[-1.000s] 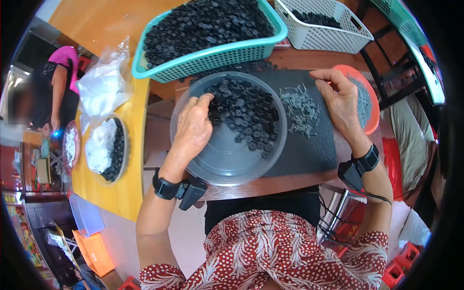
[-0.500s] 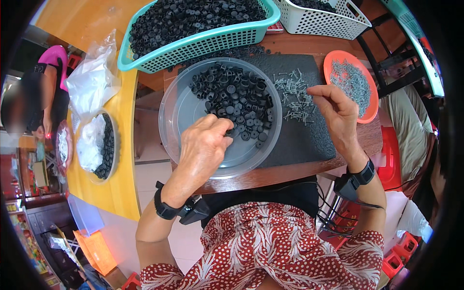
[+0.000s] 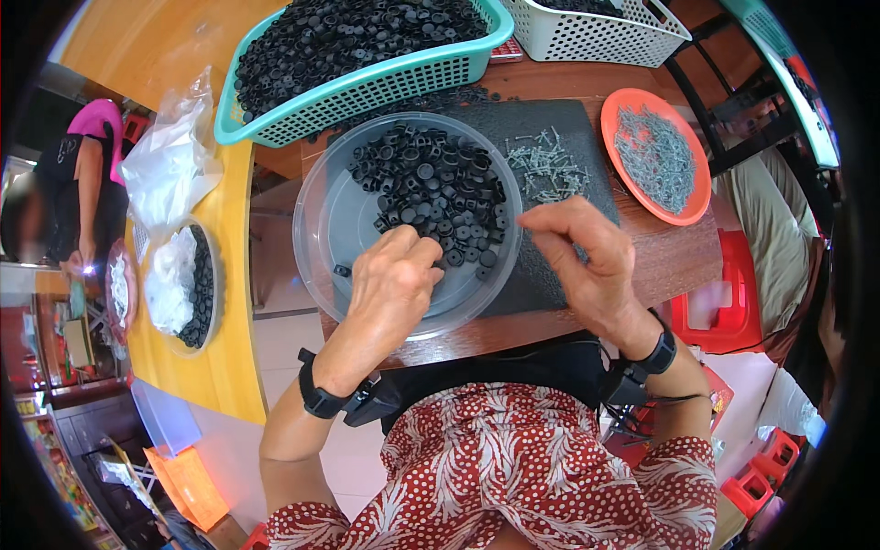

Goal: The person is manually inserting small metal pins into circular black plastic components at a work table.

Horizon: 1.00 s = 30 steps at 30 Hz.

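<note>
Wooden bench, frame centre: your left hand pinches small caps in the bowl; right hand half-curled, empty. Caps look light, stiff; grip by rims.

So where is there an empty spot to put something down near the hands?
Inside the clear round plastic bowl, the left part is bare, beside the pile of black round caps. The brown wooden table shows a bare strip between the orange plate of grey screws and the right hand. The dark mat is crowded with loose screws.
</note>
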Each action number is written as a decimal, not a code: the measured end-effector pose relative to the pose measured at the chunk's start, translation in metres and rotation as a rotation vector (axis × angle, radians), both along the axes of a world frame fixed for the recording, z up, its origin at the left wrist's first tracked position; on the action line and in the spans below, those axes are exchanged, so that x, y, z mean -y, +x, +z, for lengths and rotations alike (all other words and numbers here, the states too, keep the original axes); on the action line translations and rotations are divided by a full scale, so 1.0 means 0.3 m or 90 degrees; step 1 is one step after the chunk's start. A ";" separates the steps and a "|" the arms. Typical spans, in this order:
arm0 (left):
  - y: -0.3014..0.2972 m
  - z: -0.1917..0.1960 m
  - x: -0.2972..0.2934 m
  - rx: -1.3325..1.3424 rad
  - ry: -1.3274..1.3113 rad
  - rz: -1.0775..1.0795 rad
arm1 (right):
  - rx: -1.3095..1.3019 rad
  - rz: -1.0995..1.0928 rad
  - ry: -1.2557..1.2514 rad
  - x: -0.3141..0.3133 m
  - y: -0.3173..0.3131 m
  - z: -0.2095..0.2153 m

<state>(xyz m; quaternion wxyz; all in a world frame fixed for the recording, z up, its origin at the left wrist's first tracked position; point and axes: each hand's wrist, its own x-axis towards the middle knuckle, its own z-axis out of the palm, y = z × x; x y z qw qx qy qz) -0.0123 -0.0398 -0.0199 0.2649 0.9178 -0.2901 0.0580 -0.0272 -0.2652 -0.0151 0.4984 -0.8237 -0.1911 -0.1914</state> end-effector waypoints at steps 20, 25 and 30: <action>-0.124 0.069 -0.012 -0.124 -0.506 0.081 | -0.357 0.141 0.411 -0.221 -0.077 0.019; -0.141 0.052 0.014 -0.228 -0.618 0.122 | -0.364 0.125 0.489 -0.238 -0.101 0.013; -0.166 0.028 0.023 -0.240 -0.672 0.171 | -0.333 0.114 0.460 -0.238 -0.109 0.020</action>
